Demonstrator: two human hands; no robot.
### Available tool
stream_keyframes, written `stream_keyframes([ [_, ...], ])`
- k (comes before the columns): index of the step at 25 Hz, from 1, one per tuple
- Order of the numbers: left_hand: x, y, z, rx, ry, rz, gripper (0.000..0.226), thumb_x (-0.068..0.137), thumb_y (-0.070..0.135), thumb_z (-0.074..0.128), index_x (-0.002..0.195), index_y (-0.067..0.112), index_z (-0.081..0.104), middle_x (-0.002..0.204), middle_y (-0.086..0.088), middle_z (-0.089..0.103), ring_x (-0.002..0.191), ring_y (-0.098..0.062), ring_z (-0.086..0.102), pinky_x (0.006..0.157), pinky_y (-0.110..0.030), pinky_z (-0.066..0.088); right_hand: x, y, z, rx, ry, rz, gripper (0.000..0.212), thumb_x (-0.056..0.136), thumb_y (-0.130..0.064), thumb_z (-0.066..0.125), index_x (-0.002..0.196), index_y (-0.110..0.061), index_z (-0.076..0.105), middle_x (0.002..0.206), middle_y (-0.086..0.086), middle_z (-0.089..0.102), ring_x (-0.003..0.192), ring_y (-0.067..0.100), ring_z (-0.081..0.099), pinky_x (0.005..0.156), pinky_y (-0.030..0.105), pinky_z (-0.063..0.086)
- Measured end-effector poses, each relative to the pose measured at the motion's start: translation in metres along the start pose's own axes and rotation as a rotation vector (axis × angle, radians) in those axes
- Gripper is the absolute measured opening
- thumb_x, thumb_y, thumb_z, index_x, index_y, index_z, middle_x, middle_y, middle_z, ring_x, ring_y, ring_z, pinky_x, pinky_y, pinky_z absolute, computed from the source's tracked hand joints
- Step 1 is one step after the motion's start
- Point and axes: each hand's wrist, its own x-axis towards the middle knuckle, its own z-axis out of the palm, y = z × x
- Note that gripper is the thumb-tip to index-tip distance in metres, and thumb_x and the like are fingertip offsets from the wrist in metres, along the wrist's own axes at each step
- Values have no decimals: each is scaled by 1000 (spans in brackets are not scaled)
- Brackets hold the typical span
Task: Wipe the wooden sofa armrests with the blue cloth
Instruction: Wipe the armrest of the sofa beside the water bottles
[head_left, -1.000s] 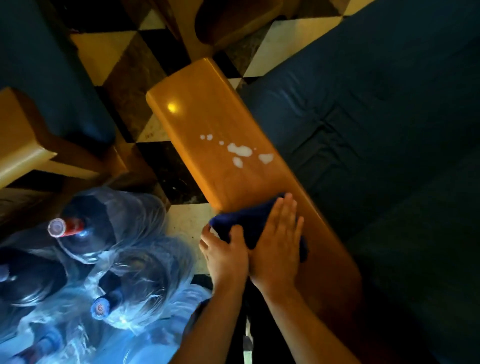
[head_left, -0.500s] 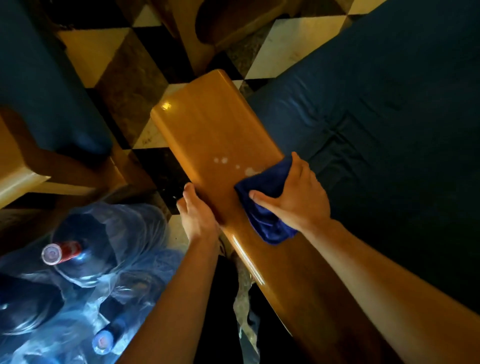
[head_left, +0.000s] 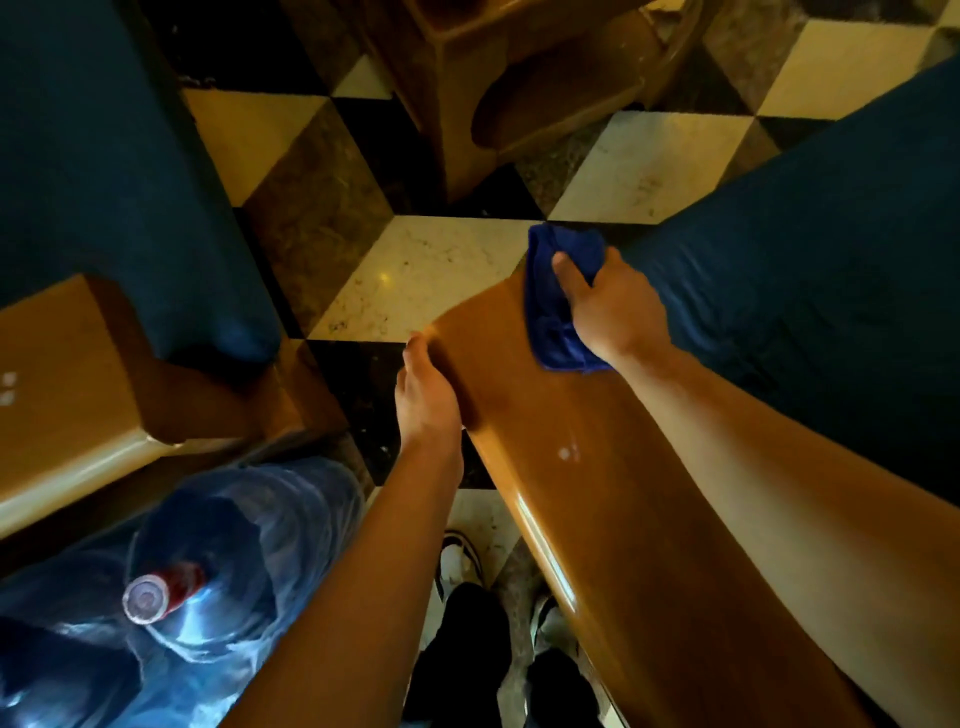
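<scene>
A glossy wooden sofa armrest (head_left: 582, 519) runs from the bottom right up to the middle of the view. My right hand (head_left: 613, 312) presses the bunched blue cloth (head_left: 550, 312) against the armrest's far end, with part of the cloth hanging past that end. My left hand (head_left: 426, 400) rests against the armrest's left edge, fingers curled along it. Two small white spots (head_left: 569, 451) remain on the wood, nearer to me than the cloth.
The dark blue sofa seat cushion (head_left: 810, 291) lies right of the armrest. Left stands a second sofa with a wooden armrest (head_left: 57, 410) and blue cushion (head_left: 104, 171). Large water bottles in plastic wrap (head_left: 171, 587) crowd the lower left. A wooden stand (head_left: 519, 93) sits on the checkered floor ahead.
My right hand has slid the cloth along the armrest to its far end, over the white spots. My left hand moved forward along the left edge. The camera leaned forward.
</scene>
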Motion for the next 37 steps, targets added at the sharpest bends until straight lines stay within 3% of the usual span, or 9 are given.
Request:
stream_keyframes([
  [3, 5, 3, -7, -19, -33, -69, 65, 96, 66, 38, 133, 18, 60, 118, -11, 71, 107, -30, 67, 99, -54, 53, -51, 2, -4, -244, -61, -391, 82, 96, -66, 40, 159, -17, 23, 166, 6, 26, 153, 26, 23, 120, 37, 26],
  [7, 4, 6, -22, -66, -111, -145, 67, 102, 63, 30, 125, 11, 65, 119, -14, 73, 105, -32, 71, 94, -51, 57, -104, 3, 6, -542, -175, -804, 87, 97, -69, 34, 162, -15, 15, 171, 3, 7, 158, 20, 0, 126, 50, 15],
  [12, 8, 13, -33, -47, -118, -116, 65, 102, 63, 30, 102, 12, 70, 94, -13, 79, 84, -31, 77, 85, -48, 60, -46, -77, 35, -495, -106, -351, 84, 93, -73, 29, 147, -11, 45, 158, 9, 42, 155, 30, 15, 126, 52, 5],
  [14, 2, 12, -32, -72, -121, -129, 63, 102, 62, 33, 97, 12, 70, 94, -14, 78, 88, -34, 76, 87, -50, 59, -60, -88, 43, -466, -85, -332, 73, 94, -63, 34, 142, -10, 51, 151, 9, 50, 154, 31, 20, 126, 52, 5],
  [19, -15, -13, -31, -86, -125, -172, 66, 102, 62, 29, 104, 10, 69, 101, -15, 77, 88, -31, 73, 75, -41, 59, -184, 10, 20, -591, -156, -761, 91, 89, -48, 51, 162, -12, 10, 172, 5, 3, 158, 29, -2, 127, 50, 8],
  [22, -30, -36, -39, 76, -156, -201, 70, 102, 63, 26, 116, 9, 69, 111, -16, 76, 98, -35, 73, 76, -40, 57, -217, 50, 6, -579, -106, -565, 110, 83, -66, 54, 162, -10, 3, 172, 6, 0, 158, 28, -1, 127, 48, 8],
  [26, -53, -61, -34, 74, -152, -138, 61, 101, 62, 34, 131, 16, 60, 122, -16, 71, 99, -39, 72, 89, -53, 59, -158, -13, 23, -452, -92, -166, 128, 71, -85, 45, 161, -6, -1, 170, 15, -2, 156, 36, -3, 125, 53, 1],
  [32, -104, -136, -34, 152, -67, -134, 60, 99, 62, 41, 129, 14, 62, 124, -15, 70, 107, -37, 68, 94, -51, 57, -273, 60, 25, -481, 27, -320, 120, 75, -58, 69, 160, -2, 6, 170, 19, 4, 157, 36, -1, 126, 53, 7],
  [37, -198, -265, -41, 354, -176, -352, 68, 97, 67, 40, 129, 12, 63, 122, -17, 70, 107, -35, 68, 95, -47, 57, -432, 163, -9, -505, -7, -117, 102, 89, -35, 72, 161, -3, 6, 170, 16, 2, 157, 34, 0, 126, 52, 12],
])
